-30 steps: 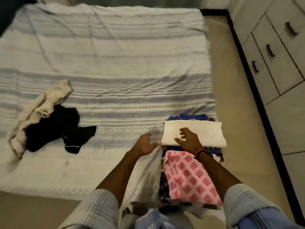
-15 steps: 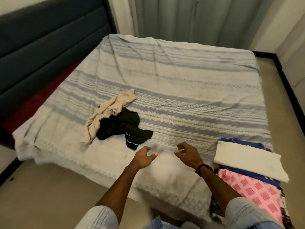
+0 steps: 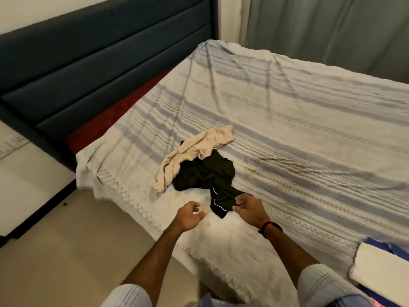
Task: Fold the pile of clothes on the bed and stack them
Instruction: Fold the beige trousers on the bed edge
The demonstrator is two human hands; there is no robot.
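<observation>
Both hands have left the folded stack [image 3: 382, 265], now far right of the grip, and reached the last 2 loose items. Right hand [image 3: 249, 207] pinches the black garment [image 3: 205, 176] hem; left hand [image 3: 190, 214] loosely curled, holding nothing, just left. Beige garment [image 3: 194, 151] overlaps the black one beyond the grip and may drag along. Next fold starting.

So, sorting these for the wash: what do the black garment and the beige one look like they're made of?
Black garment: looks like a thin, matte synthetic sportswear knit, going by the white piping and limp drape. Beige garment: probably soft cotton jersey, matte, creasing in soft folds. Neither is certain.
</observation>
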